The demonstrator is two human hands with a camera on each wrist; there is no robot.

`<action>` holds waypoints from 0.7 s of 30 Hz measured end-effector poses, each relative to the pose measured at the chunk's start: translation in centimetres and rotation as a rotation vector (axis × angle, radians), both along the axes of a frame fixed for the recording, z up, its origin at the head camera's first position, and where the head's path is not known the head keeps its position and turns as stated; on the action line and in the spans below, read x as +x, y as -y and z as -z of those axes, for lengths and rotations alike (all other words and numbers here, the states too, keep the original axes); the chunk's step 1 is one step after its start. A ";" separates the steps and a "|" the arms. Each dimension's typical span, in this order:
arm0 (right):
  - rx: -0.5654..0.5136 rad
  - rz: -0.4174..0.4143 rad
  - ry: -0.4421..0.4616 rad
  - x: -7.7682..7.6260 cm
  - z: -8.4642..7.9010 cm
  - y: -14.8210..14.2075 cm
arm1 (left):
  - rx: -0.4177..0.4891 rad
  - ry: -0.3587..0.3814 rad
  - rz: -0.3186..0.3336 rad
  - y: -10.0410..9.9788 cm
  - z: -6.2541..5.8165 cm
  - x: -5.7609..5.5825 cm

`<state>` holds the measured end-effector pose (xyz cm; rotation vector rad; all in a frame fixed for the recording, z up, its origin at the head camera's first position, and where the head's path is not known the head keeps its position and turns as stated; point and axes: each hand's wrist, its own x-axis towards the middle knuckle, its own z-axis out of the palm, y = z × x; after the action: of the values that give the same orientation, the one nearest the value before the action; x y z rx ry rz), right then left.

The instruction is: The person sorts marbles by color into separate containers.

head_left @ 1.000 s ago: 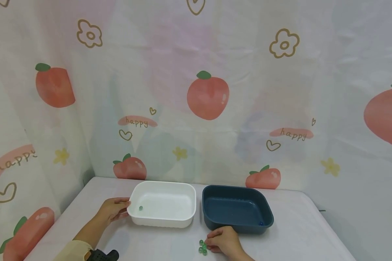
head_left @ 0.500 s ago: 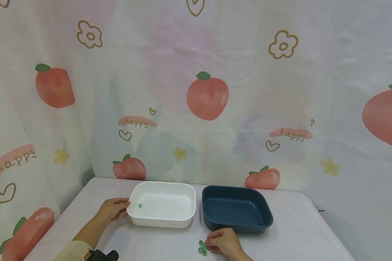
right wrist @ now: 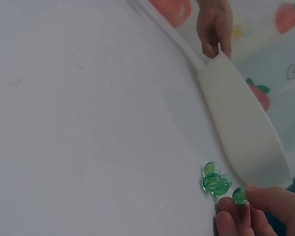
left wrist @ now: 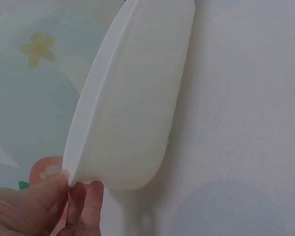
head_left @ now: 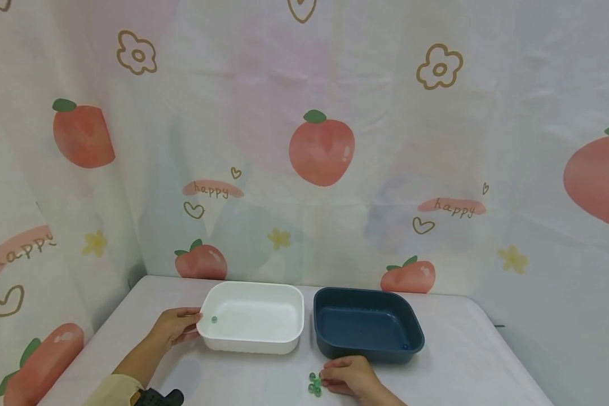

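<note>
My left hand [head_left: 175, 327] pinches the left rim of a white plastic basin [head_left: 254, 345], thumb on the rim and fingers beneath it in the left wrist view. A pale green marble [head_left: 214, 320] lies inside that basin, near its left end. In front of the dark blue basin [head_left: 365, 356], my right hand [head_left: 352, 376] holds a green glass marble [right wrist: 239, 195] between thumb and fingers, best seen in the right wrist view. Right beside its fingertips, several green marbles [right wrist: 215, 183] sit in a tight cluster on the white tablecloth.
A small dark blue marble [head_left: 405, 347] lies in the front right corner of the dark blue basin. Both basins stand side by side with a narrow gap between them. Behind them hangs a fruit-printed curtain [head_left: 325, 237] along the back edge of the table [head_left: 467, 361].
Inside the white basin the marble has rolled a little to the left. My right hand has shifted slightly rightward from the cluster; my left hand stays on the rim.
</note>
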<state>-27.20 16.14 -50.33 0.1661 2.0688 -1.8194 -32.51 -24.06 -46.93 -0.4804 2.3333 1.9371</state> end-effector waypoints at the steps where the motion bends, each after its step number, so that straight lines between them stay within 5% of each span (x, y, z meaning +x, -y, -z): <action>1: -0.014 -0.005 0.005 0.0 0.0 -0.1 | 0.001 -0.002 0.000 0.0 0.0 0.0; 13: -0.125 -0.094 0.085 0.3 -0.9 -1.1 | 0.002 -0.006 0.005 0.2 0.4 -0.2; 21: -0.132 -0.141 0.059 0.7 -2.7 -0.2 | -0.025 0.003 0.004 0.1 0.3 -0.2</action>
<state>-26.51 16.33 -47.60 0.0369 1.8640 -1.8344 -32.69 -24.15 -47.19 -0.4803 2.3578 1.9059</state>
